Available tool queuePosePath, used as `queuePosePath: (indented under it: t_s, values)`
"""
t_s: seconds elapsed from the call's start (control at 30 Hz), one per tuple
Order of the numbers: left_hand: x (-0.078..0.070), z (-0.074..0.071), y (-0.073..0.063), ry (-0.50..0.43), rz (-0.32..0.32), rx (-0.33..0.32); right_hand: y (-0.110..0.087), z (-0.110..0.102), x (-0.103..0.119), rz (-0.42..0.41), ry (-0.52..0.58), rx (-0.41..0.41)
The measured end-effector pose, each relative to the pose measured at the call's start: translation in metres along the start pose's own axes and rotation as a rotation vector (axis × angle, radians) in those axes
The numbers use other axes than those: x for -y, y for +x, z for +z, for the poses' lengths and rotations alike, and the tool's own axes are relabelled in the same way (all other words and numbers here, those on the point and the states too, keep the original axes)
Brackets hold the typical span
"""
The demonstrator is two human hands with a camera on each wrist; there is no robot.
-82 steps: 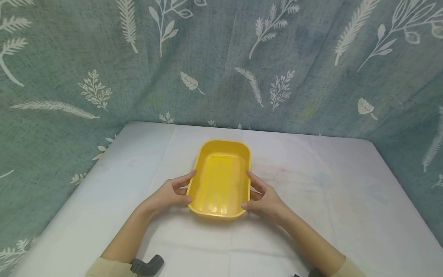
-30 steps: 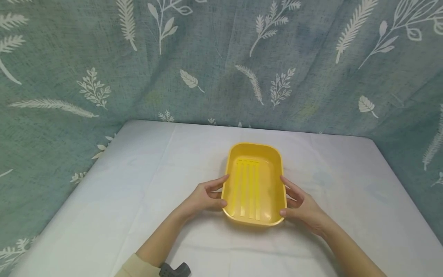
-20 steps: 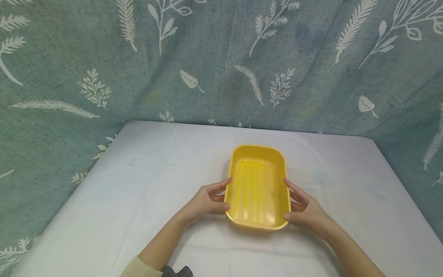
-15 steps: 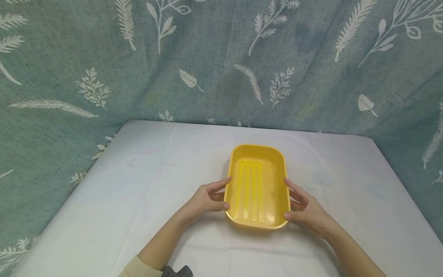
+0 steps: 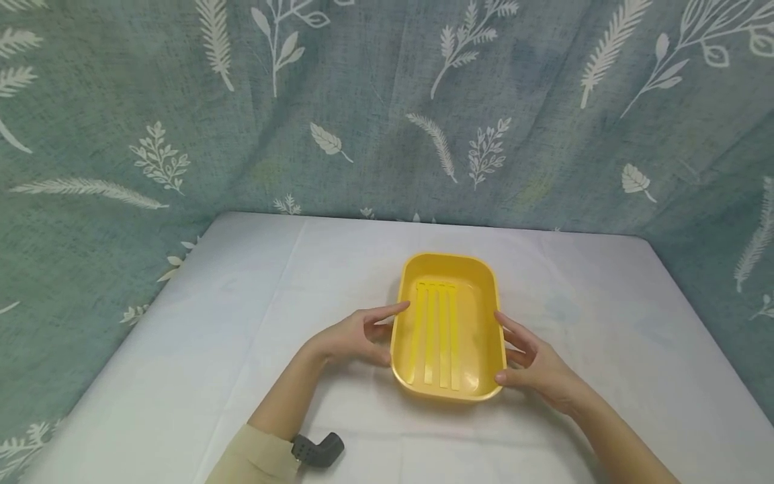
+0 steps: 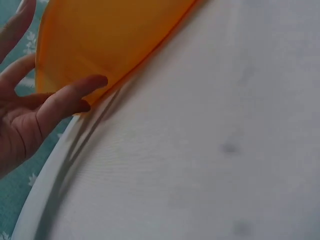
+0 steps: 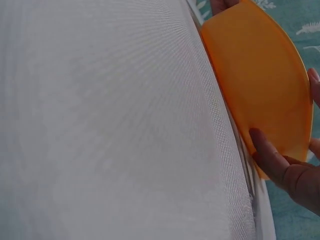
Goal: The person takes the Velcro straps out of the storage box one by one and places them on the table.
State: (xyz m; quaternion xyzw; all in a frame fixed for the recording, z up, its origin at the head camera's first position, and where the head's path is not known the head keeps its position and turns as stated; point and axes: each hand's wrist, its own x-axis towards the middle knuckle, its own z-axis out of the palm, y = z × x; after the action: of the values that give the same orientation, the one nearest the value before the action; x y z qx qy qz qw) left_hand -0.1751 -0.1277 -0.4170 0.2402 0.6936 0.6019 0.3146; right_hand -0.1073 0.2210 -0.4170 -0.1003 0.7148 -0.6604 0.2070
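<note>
A yellow plastic tray [image 5: 474, 323] with rounded corners lies a little right of centre on the table, raised strips along its floor. Beside its left wall is my left hand [image 5: 353, 336], fingers loosely spread; the index fingertip reaches over the rim and the thumb has come away from it. On the other side my right hand [image 5: 541, 366] holds the right edge, thumb at the near corner and fingers along the wall. The left wrist view shows the tray's outer wall [image 6: 110, 35] with fingertips against it. In the right wrist view, fingers [image 7: 267, 150] touch the wall.
White cloth covers the table [image 5: 193, 349]. A blue-green curtain [image 5: 375, 114] with white leaf prints hangs behind and at both sides. A dark wrist device [image 5: 317, 450] sits at the left cuff.
Both hands moved the tray rightward and slightly nearer, and it then stopped. Most recently the left hand loosened: its thumb left the rim and its wrist turned. The right hand stayed put.
</note>
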Motion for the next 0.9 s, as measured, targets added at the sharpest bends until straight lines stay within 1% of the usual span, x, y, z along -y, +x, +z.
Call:
queuePosePath:
  t_s: [0.03, 0.13, 0.23, 0.37, 0.6, 0.77, 0.9]
  values:
    - [0.001, -0.002, 0.001, -0.001, 0.002, 0.006, 0.000, 0.000, 0.000, -0.001, 0.000, 0.002]
    - [0.003, -0.006, 0.005, 0.028, 0.033, 0.001, 0.000, -0.001, 0.001, -0.012, -0.001, 0.016]
    - [0.008, -0.006, 0.008, 0.034, 0.053, -0.005, 0.000, -0.002, 0.003, -0.015, -0.029, 0.016]
    - [0.010, -0.005, 0.010, 0.004, 0.059, 0.000, 0.000, -0.004, 0.008, 0.005, -0.114, -0.038]
    - [0.011, -0.003, 0.010, -0.022, 0.034, -0.012, 0.000, -0.004, 0.023, -0.033, -0.214, -0.132]
    - [0.012, -0.002, 0.011, -0.021, 0.027, -0.010, 0.002, -0.006, 0.036, 0.016, -0.299, -0.176]
    - [0.014, -0.002, 0.012, -0.031, 0.030, -0.007, 0.004, -0.007, 0.044, 0.048, -0.358, -0.188]
